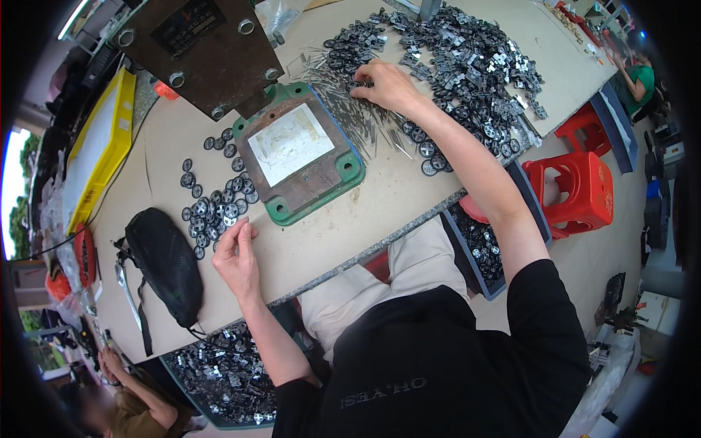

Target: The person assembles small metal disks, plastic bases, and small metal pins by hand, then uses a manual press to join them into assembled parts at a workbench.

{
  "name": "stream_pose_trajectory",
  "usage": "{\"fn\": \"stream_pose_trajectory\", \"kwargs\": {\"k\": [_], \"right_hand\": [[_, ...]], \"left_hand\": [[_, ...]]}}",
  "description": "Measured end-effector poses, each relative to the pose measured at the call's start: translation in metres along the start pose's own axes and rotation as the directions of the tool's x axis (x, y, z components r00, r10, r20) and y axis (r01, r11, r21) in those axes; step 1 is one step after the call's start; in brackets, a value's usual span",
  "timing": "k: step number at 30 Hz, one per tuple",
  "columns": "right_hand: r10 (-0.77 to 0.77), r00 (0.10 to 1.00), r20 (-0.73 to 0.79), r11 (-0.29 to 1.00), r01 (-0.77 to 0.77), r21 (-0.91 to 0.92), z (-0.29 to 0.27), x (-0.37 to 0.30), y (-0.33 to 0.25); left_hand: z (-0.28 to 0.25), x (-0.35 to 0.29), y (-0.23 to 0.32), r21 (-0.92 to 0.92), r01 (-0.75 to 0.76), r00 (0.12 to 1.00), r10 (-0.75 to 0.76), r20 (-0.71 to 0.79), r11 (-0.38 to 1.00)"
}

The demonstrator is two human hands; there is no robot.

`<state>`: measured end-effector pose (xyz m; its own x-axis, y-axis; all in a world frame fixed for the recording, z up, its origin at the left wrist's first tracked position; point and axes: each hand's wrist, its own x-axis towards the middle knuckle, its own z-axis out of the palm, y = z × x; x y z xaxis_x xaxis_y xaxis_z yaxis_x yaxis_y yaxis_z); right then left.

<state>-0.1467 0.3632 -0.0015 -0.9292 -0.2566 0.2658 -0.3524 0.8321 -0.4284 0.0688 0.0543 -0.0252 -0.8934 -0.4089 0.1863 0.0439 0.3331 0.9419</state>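
Note:
My left hand point(237, 257) is closed in a pinch at the front of a loose group of small black toy wheels point(210, 212) with silver spokes; what it holds, if anything, is too small to make out. My right hand point(391, 86) reaches over a heap of thin metal pins point(358, 113), its fingers curled round a small black wheel point(353, 87). Just behind those fingers lie more black wheels point(349, 55). Between my hands stands a press with a green base point(354, 169) and a pale plate point(290, 144) on it.
The press head point(197, 51) overhangs at the upper left. A large pile of black parts point(475, 66) covers the table's right side. A black pouch point(164, 266) lies left, near a yellow tray point(106, 150). Bins of parts point(219, 372) and red stools point(577, 191) stand below; other people sit nearby.

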Motion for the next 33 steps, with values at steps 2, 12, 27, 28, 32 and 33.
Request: {"fn": "stream_pose_trajectory", "kwargs": {"k": [2,12,27,28,32,33], "right_hand": [[0.044,0.999,0.028,0.998,-0.046,0.038,-0.003,0.004,0.002],[0.031,0.999,0.008,0.992,-0.032,0.120,-0.006,-0.003,0.011],[0.095,0.989,0.113,0.992,-0.084,-0.098,-0.003,0.009,-0.019],[0.053,0.999,0.009,0.994,-0.052,-0.097,0.009,0.008,-0.012],[0.150,0.972,0.183,0.981,-0.169,0.098,-0.013,0.012,-0.020],[0.198,0.973,0.120,0.980,-0.198,-0.009,-0.021,0.011,-0.019]], "left_hand": [[0.001,0.000,-0.002,0.019,-0.020,1.000,0.020,0.003,1.000],[0.003,-0.003,-0.005,0.026,-0.049,0.999,0.050,-0.004,0.998],[0.005,-0.004,-0.002,0.053,-0.076,0.997,0.077,-0.013,0.996],[0.006,-0.004,-0.002,0.037,-0.063,0.998,0.064,-0.013,0.997],[0.004,-0.005,-0.003,0.042,-0.044,0.999,0.045,-0.015,0.998],[0.004,-0.005,-0.003,0.039,-0.047,0.999,0.047,-0.017,0.998]]}}
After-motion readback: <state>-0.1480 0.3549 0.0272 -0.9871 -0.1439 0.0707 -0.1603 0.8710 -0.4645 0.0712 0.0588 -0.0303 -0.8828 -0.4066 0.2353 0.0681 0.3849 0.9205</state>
